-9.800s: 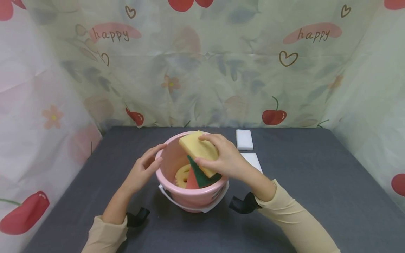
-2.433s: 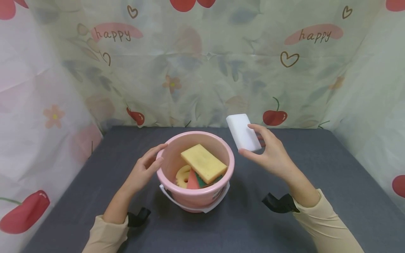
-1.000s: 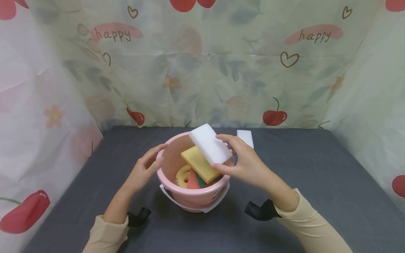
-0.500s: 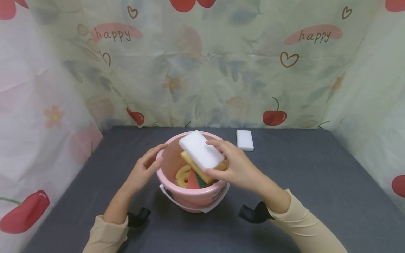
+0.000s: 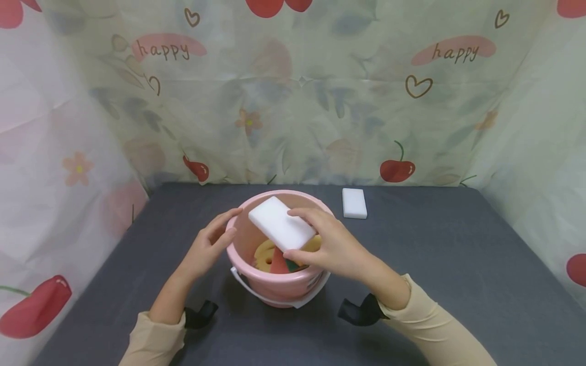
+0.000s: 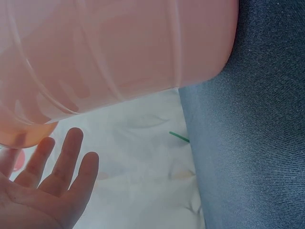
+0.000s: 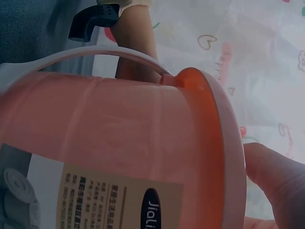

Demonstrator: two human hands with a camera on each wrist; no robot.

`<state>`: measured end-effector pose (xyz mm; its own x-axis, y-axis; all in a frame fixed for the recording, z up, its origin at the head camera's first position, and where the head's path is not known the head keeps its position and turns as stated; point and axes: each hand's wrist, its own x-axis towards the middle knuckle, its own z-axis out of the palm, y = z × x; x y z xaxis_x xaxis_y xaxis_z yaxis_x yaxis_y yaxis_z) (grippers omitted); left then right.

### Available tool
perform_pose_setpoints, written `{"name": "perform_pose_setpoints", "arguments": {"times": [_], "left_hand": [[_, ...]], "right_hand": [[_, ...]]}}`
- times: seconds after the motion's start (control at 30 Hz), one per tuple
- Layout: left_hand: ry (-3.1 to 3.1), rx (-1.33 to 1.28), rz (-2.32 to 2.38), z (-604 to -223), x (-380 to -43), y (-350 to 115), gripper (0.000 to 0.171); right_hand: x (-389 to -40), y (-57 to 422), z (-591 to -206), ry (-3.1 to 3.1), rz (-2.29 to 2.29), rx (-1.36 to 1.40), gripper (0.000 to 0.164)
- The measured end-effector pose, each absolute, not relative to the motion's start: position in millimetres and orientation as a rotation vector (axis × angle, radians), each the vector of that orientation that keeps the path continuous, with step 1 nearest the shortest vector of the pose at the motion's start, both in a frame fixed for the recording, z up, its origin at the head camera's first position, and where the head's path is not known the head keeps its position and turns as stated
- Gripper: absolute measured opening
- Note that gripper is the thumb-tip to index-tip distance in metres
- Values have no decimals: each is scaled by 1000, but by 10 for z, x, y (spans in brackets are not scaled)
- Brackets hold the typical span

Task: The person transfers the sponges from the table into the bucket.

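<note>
My right hand pinches a white sponge between thumb and fingers, tilted inside the mouth of a pink bucket. Under it the bucket holds a yellow ring-shaped sponge, a red piece and a dark green edge. The yellow block there is mostly hidden by the white sponge and my hand. My left hand rests its fingertips on the bucket's left rim, and the left wrist view shows its fingers fairly straight. In the right wrist view, the bucket's labelled wall hides the sponge.
Another white sponge lies on the dark tabletop, behind and right of the bucket. The bucket's white handle hangs down at its front. A printed curtain closes off the back and both sides.
My right hand took up the nearer white sponge, carried it left over the bucket and lowered it in, over the yellow block. The left hand stays at the rim.
</note>
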<state>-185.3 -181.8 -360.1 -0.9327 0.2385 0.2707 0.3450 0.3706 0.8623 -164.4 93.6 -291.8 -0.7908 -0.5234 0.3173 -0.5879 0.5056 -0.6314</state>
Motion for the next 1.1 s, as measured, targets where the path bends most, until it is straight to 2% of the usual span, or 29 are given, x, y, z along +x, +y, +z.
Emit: {"name": "perform_pose_setpoints", "arguments": {"times": [1.1], "left_hand": [[-2498, -547, -1625, -3610, -1859, -1818, 44]], "right_hand": [[-1654, 721, -2956, -2716, 907, 1063, 63]]}}
